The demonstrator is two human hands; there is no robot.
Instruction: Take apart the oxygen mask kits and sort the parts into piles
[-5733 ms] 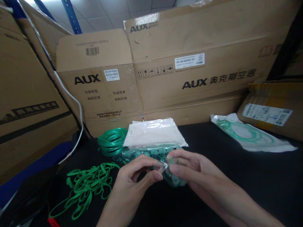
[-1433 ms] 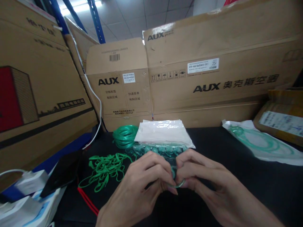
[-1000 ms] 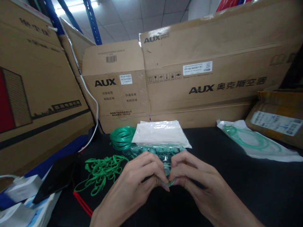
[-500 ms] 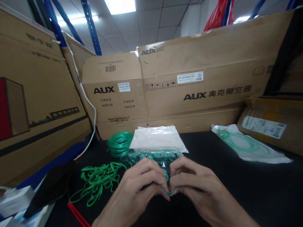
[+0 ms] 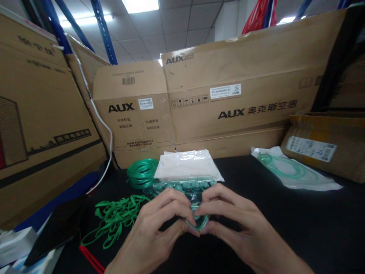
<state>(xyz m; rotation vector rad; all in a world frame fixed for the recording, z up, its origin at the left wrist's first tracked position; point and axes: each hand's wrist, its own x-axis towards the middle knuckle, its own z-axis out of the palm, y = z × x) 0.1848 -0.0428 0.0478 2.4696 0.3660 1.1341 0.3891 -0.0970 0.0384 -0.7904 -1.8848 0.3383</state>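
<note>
Both my hands hold a small clear, green-tinted oxygen mask [image 5: 200, 225] above the black table, its rim toward me. My left hand [image 5: 162, 222] pinches its left side between thumb and fingers. On the opposite side my right hand [image 5: 232, 220] grips the rim, with fingertips bent over and into the cup. My fingers cover much of the mask. Just beyond lies a row of similar clear green plastic pieces [image 5: 185, 185], partly hidden by my hands. A loose heap of green elastic straps [image 5: 118, 217] is left of my left hand.
Behind are a coil of green tubing [image 5: 142, 173] and a stack of white plastic bags [image 5: 186, 165]. A bagged tube [image 5: 293, 169] lies right, beside a carton [image 5: 327, 146]. Cardboard panels [image 5: 199, 129] wall the back. A dark flat object [image 5: 57, 228] and white boxes [image 5: 17, 245] sit left.
The mask has turned so its open rim shows more clearly. My right fingertips have moved left, over and into the cup. The whole view has shifted slightly.
</note>
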